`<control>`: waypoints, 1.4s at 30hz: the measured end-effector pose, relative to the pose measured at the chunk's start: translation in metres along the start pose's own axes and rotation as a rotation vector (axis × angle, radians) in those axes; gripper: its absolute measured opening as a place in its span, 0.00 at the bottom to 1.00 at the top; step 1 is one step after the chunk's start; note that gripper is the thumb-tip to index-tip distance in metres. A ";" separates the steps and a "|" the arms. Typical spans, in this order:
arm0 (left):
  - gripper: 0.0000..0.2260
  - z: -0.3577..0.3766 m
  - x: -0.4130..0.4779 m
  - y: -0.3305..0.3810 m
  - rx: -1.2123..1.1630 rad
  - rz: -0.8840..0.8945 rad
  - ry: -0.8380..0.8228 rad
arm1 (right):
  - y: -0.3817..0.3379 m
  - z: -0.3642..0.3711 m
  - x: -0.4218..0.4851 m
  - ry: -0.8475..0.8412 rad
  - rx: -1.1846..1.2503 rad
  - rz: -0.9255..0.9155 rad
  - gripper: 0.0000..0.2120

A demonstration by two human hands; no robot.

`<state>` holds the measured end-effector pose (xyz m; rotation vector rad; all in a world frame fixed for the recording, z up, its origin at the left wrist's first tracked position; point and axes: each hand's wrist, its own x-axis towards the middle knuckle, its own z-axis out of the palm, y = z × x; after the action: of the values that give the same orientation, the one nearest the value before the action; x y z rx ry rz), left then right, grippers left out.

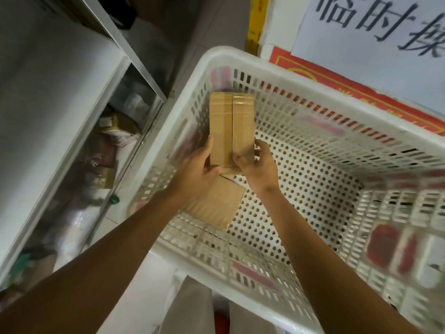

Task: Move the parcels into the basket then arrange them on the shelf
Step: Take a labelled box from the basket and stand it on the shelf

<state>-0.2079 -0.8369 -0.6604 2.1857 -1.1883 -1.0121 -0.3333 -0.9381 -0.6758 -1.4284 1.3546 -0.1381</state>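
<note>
A long brown cardboard parcel [231,126], taped down its middle, is inside the white perforated basket [313,92] near its far left corner. My left hand [195,169] grips its near left side and my right hand [257,167] grips its near right side. A second, flat brown parcel [214,203] lies on the basket floor under my left wrist, partly hidden by it. The rest of the basket floor is bare.
A white metal shelf [79,145] stands to the left, its lower level packed with bagged and boxed parcels [115,131]. Behind the basket are a red poster [337,88], a white paper sign [375,27] and a yellow strip [256,25].
</note>
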 end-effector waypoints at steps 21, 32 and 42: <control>0.32 0.012 0.003 -0.016 -0.477 -0.179 -0.190 | -0.013 0.025 -0.008 0.125 -0.627 -0.188 0.57; 0.24 0.035 -0.007 -0.003 -0.447 -0.338 -0.208 | 0.029 -0.018 -0.029 0.103 -0.229 -0.098 0.52; 0.19 0.045 -0.031 0.008 -0.790 -0.491 -0.239 | 0.065 -0.054 -0.064 -0.036 0.422 0.099 0.49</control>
<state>-0.2579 -0.8169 -0.6716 1.7400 -0.2090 -1.6300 -0.4333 -0.9050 -0.6672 -1.0045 1.2731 -0.3125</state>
